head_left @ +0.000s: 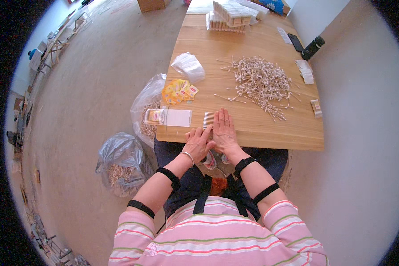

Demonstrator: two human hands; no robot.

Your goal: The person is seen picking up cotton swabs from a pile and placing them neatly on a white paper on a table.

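A short row of cotton swabs (pixel 208 119) lies side by side on the wooden table (pixel 252 135), near its front edge. My right hand (pixel 224 132) rests flat along the row's right side, fingers stretched out together. At the row's near end is my left hand (pixel 198 142), its fingers extended and touching the swabs or the table beside them. Left of the row lies a white card (pixel 178 118), next to a clear pack of swabs (pixel 154 117) with a small label. A large loose heap of cotton swabs (pixel 261 80) spreads beyond my right hand.
Yellow printed cards (pixel 179 91) and clear plastic bags (pixel 188 66) lie at the table's left. Stacked swab packs (pixel 230 20) stand at the far end. A phone (pixel 295 42) and a dark bottle (pixel 312 48) sit by the right wall. Bags of swabs (pixel 122 164) stand on the floor.
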